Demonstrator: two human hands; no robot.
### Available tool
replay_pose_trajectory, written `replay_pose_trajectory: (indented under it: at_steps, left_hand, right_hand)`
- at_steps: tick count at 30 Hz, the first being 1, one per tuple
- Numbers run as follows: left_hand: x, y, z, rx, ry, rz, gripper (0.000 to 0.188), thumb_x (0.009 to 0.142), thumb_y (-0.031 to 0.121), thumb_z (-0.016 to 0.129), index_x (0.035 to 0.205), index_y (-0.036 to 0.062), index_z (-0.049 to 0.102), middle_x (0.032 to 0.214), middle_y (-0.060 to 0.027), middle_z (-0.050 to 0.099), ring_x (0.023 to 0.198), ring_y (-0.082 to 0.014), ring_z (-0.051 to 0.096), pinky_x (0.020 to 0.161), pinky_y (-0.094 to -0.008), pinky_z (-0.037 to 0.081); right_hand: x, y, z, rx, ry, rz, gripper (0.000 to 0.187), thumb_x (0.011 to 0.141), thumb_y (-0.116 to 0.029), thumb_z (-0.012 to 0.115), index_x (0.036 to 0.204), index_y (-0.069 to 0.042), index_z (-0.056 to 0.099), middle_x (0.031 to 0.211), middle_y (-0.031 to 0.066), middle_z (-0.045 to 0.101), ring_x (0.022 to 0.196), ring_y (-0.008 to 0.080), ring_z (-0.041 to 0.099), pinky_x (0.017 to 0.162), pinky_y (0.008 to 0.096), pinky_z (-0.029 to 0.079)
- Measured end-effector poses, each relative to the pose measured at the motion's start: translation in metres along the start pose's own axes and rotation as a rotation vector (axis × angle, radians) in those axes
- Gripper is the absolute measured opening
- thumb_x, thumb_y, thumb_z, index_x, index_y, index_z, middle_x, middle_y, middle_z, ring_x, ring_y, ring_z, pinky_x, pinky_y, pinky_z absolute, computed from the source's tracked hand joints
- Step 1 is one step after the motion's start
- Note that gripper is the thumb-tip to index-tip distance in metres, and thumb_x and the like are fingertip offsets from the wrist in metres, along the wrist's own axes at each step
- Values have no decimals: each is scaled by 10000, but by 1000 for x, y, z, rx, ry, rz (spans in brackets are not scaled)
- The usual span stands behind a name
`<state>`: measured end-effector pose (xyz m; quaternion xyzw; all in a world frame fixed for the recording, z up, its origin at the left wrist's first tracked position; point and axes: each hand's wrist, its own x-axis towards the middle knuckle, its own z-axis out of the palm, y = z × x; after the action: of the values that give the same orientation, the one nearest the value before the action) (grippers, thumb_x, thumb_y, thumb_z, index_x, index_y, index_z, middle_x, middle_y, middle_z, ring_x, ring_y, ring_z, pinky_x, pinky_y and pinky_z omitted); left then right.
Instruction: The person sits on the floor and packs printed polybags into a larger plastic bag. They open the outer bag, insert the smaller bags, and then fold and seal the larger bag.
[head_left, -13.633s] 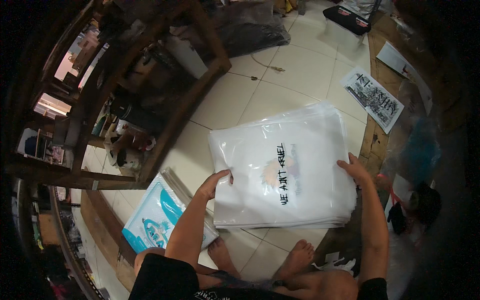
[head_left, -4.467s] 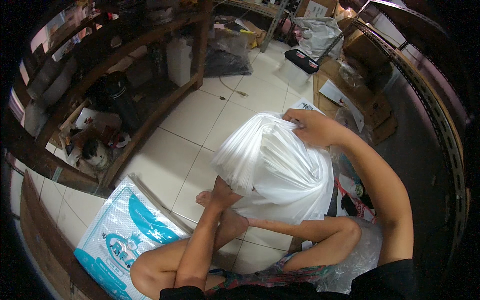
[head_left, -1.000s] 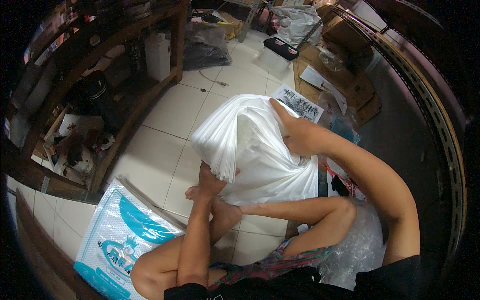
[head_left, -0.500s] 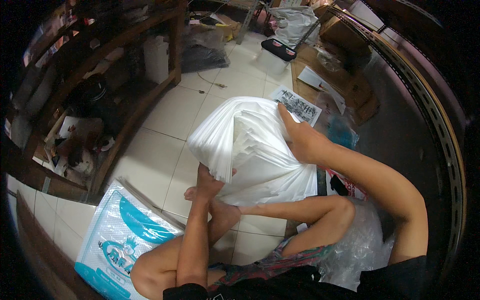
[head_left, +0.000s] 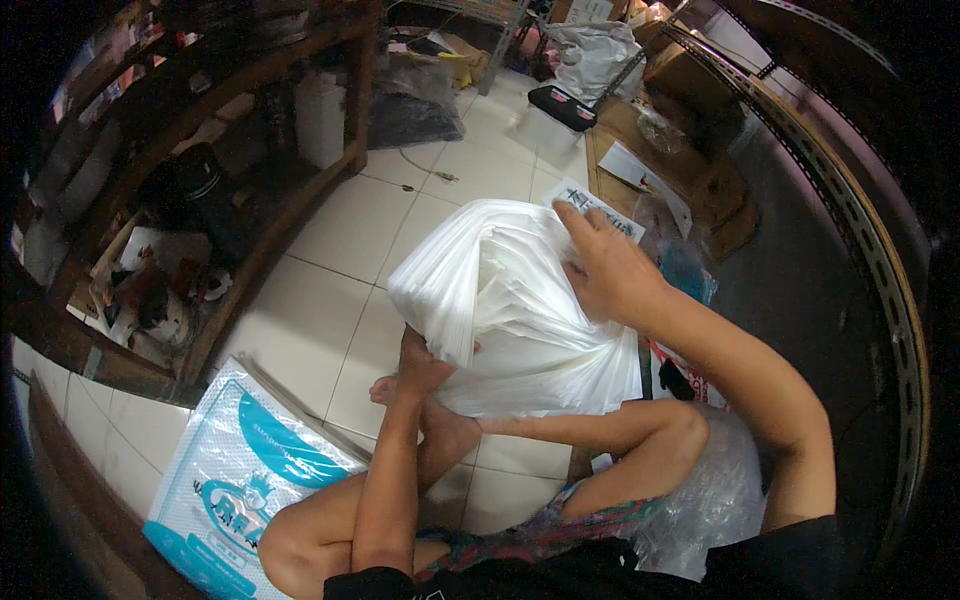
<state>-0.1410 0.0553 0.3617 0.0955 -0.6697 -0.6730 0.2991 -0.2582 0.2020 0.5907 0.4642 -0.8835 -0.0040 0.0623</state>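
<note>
A thick bundle of thin white plastic bags or sheets (head_left: 540,345) is bent into a folded arch above my crossed legs, its many layers fanned along the inside of the bend. At its lower left edge my left hand (head_left: 424,368) is closed around the layers, with some fingers hidden behind them. My right hand (head_left: 612,268) is at the bundle's right side, fingers stretched out and apart, the thumb near the layers. Whether the thumb touches them I cannot tell.
A blue and white printed plastic pack (head_left: 245,490) lies by my left knee. Wooden shelving (head_left: 270,225) stands at left, a metal rack (head_left: 850,190) at right. Clear plastic wrap (head_left: 700,500) is beside my right leg. A black-lidded container (head_left: 562,108) and flattened cardboard (head_left: 700,175) are farther off.
My right hand's fingers have spread and lifted from the bundle's edge. The bundle has shifted slightly to the right in view, with my left hand still gripping it.
</note>
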Motion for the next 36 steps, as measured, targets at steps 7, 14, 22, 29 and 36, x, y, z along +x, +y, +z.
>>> replay_pose_trajectory:
  at_steps: [7, 14, 22, 29, 36]
  left_hand:
    - [1, -1, 3, 188, -11, 61, 688, 600, 238, 835, 1155, 20, 492, 1078, -128, 567, 954, -243, 578, 815, -359, 473]
    - [2, -5, 0, -81, -27, 100, 713, 602, 229, 835, 1174, 10, 470, 1104, -137, 558, 973, -259, 572, 840, -366, 465]
    - [3, 0, -1, 220, -10, 95, 759, 602, 233, 834, 1201, 0, 431, 1113, -145, 551, 998, -261, 565, 855, -355, 459]
    - [-1, 0, -4, 236, 17, 23, 739, 606, 240, 832, 1189, 4, 444, 1087, -146, 557, 977, -266, 578, 834, -351, 468]
    - [-2, -4, -3, 193, -33, 44, 677, 614, 238, 827, 1154, 10, 488, 1087, -152, 560, 968, -266, 581, 820, -357, 469]
  right_hand:
    - [5, 1, 12, -145, 144, -102, 108, 724, -104, 595, 802, -29, 591, 761, 138, 587, 773, 319, 597, 651, 409, 512]
    - [6, -31, 1, -148, -286, -130, 293, 781, -28, 491, 1070, 15, 470, 878, 237, 604, 832, 391, 610, 723, 433, 491]
    - [54, -7, 4, 195, -453, 86, 548, 753, 7, 521, 1242, 25, 275, 921, 328, 575, 901, 436, 591, 751, 460, 483]
    - [39, 3, 28, 224, -326, -90, 643, 747, 9, 516, 1310, 16, 206, 976, 349, 540, 916, 452, 577, 778, 462, 472]
    - [13, -3, -5, 97, -403, 54, 826, 764, -20, 488, 1424, -60, -8, 919, 305, 586, 861, 410, 604, 773, 433, 478]
